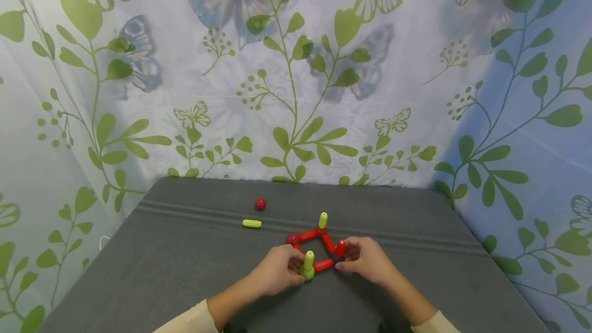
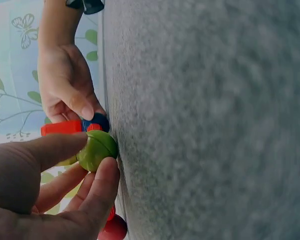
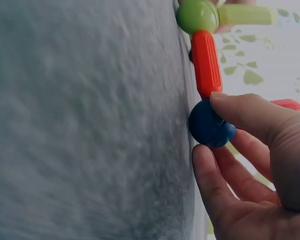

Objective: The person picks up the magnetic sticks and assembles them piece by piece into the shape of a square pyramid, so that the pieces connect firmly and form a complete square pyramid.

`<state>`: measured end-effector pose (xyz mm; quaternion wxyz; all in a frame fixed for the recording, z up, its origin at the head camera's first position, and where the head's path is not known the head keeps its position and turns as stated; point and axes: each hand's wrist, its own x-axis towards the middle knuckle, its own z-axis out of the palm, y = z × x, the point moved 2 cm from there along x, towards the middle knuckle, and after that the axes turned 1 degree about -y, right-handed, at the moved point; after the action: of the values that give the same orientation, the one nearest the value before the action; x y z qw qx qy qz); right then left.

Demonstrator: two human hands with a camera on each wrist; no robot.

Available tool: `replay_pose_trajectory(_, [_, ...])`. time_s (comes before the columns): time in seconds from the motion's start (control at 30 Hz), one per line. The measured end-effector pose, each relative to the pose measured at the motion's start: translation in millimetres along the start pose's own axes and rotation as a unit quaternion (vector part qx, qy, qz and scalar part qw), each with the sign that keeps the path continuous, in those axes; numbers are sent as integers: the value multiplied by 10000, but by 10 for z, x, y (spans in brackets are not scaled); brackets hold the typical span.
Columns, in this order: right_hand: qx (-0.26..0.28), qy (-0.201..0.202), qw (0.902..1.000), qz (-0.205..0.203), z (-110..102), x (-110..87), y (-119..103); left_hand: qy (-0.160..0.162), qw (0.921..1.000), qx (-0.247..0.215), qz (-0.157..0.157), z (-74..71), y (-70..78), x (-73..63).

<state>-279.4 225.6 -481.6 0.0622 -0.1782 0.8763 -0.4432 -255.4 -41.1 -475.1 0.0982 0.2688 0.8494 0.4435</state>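
Observation:
A four-sided frame of red rods (image 1: pixel 323 264) joined by balls lies on the dark table. My left hand (image 1: pixel 277 270) pinches the green ball (image 2: pixel 97 151) at its near left corner between thumb and fingers. From that ball a yellow-green rod (image 1: pixel 309 259) stands upright. My right hand (image 1: pixel 370 259) pinches the blue ball (image 3: pixel 205 123) at the near right corner, which carries an upright red rod (image 1: pixel 340 247). At the far corner, another upright yellow rod (image 1: pixel 323 219) tops a red ball (image 1: pixel 322 230). A second red ball (image 1: pixel 292 239) forms the left corner, and my left hand partly hides the left side.
Beyond the frame to the left, a loose yellow rod (image 1: pixel 252 223) and a loose red ball (image 1: pixel 260 204) lie on the grey table (image 1: pixel 185 256). A leaf-and-butterfly patterned curtain (image 1: pixel 296 76) hangs behind the table and along its sides.

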Motion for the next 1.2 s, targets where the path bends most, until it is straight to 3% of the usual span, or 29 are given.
replay_pose_trajectory(0.27, [307, -14, 9995, 80, -60, 62, 61, -272, 9988, -328, 224, -3, 12, -5])
replay_pose_trajectory(0.47, [204, -25, 9996, 192, -74, 80, 90, -422, 9973, -584, 134, -106, 0, 10])
replay_pose_trajectory(0.6, [161, -44, 9996, 244, -76, 92, 99, -438, 9977, -486, 192, -209, -42, 41])
replay_pose_trajectory(0.83, [318, -12, 9993, 202, -74, 104, 89, 36, 9987, 215, 452, -553, -144, 107])
replay_pose_trajectory(1.0, [287, -38, 9992, 282, -85, 118, 119, 445, 9974, 324, 458, -797, -273, 163])
replay_pose_trajectory(1.1, [326, -77, 9990, 281, -90, 124, 126, 552, 9964, 436, 464, -892, -362, 199])
replay_pose_trajectory(1.2, [375, -101, 9989, 249, -94, 127, 123, 561, 9928, 878, 583, -957, -458, 232])
